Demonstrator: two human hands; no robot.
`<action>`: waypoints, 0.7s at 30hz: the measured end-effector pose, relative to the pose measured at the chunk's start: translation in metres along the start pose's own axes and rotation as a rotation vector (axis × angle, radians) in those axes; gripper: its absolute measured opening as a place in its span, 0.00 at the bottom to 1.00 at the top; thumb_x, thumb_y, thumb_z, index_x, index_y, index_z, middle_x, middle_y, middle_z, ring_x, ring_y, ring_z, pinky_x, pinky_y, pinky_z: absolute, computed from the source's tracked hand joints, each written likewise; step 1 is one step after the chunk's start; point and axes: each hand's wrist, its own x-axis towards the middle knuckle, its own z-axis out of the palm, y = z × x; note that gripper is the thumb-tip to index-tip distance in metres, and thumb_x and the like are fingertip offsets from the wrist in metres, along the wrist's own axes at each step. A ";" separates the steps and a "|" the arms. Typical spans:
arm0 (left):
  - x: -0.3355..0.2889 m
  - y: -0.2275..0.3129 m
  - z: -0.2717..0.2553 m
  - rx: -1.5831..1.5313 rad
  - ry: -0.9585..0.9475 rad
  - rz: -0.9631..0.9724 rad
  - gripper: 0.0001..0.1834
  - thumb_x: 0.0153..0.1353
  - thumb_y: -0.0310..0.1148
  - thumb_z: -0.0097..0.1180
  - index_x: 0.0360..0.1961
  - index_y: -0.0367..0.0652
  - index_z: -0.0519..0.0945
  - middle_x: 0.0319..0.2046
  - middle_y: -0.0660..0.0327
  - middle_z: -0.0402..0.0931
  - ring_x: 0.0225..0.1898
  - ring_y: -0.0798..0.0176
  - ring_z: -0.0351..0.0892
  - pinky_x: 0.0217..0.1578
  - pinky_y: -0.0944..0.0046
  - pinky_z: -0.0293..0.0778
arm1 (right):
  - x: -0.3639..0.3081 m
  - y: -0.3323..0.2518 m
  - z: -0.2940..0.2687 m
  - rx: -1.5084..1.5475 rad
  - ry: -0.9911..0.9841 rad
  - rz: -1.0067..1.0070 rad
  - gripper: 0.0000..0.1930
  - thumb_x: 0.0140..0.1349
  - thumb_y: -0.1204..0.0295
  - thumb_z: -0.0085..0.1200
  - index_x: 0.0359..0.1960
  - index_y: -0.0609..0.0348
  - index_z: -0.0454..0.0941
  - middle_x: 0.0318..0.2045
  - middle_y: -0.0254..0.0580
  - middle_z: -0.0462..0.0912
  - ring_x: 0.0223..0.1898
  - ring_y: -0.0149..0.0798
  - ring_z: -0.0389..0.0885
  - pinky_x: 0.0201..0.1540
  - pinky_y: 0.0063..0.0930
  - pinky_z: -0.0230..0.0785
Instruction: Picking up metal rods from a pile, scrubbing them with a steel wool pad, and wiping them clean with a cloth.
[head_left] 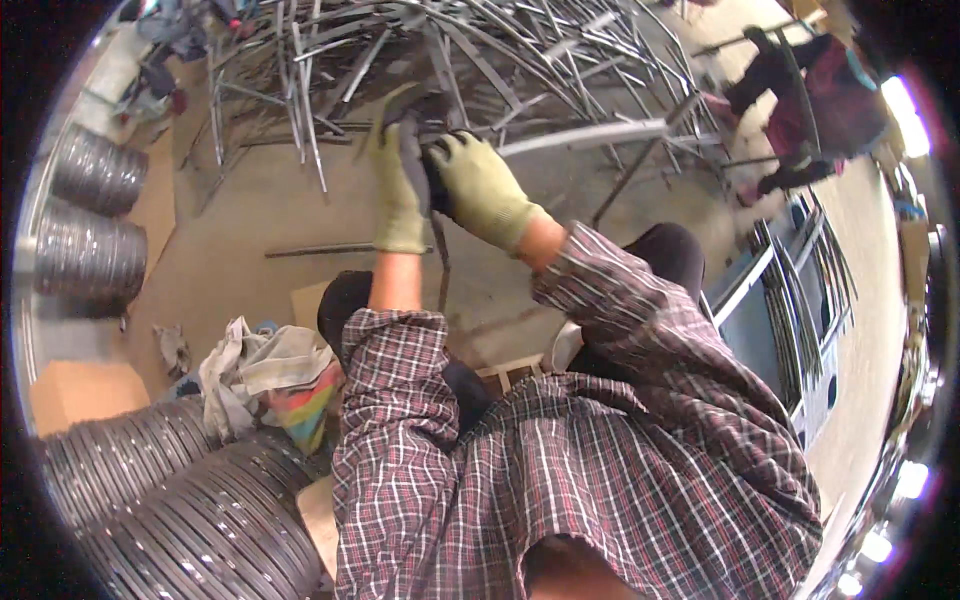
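Observation:
Both my hands wear yellow-green gloves with dark palms and are held close together in front of me. My left hand [403,165] is seen edge-on, its blurred fingers bent toward the right. Beside it, my right hand [478,178] has its fingers curled, the dark fingertips next to the left palm. A thin dark metal strip [443,268] comes out below the hands, and they appear closed around it; the gloves hide the gripped part. Beyond them lies a large tangled heap of grey metal strips [340,60].
Stacks of dark coiled rings [190,500] fill the lower left, with shiny wrapped stacks [92,255] farther up. Cloths [265,360] lie by the coils. One loose strip [330,249] rests on the floor. At right are a blue rack with strips [790,300] and another person [820,105].

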 end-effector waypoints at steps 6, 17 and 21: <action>-0.012 0.020 0.000 -0.150 0.087 -0.155 0.13 0.58 0.24 0.41 0.36 0.35 0.80 0.20 0.64 0.72 0.16 0.75 0.62 0.17 0.75 0.56 | -0.020 0.018 -0.038 -0.090 -0.065 -0.076 0.10 0.56 0.69 0.55 0.40 0.53 0.78 0.39 0.45 0.79 0.41 0.50 0.80 0.41 0.42 0.76; -0.015 0.008 -0.014 -0.205 0.080 -0.133 0.11 0.61 0.27 0.43 0.35 0.37 0.79 0.21 0.66 0.72 0.20 0.77 0.63 0.19 0.76 0.56 | -0.013 0.033 -0.024 -0.006 -0.340 0.001 0.13 0.51 0.71 0.57 0.39 0.58 0.79 0.38 0.50 0.81 0.40 0.53 0.81 0.41 0.43 0.75; -0.016 0.007 -0.018 -0.141 0.213 -0.114 0.10 0.60 0.25 0.41 0.33 0.37 0.78 0.24 0.65 0.73 0.20 0.76 0.65 0.20 0.75 0.58 | -0.006 -0.021 -0.010 0.185 -0.019 -0.049 0.17 0.50 0.69 0.60 0.43 0.57 0.76 0.41 0.48 0.78 0.44 0.51 0.78 0.47 0.39 0.73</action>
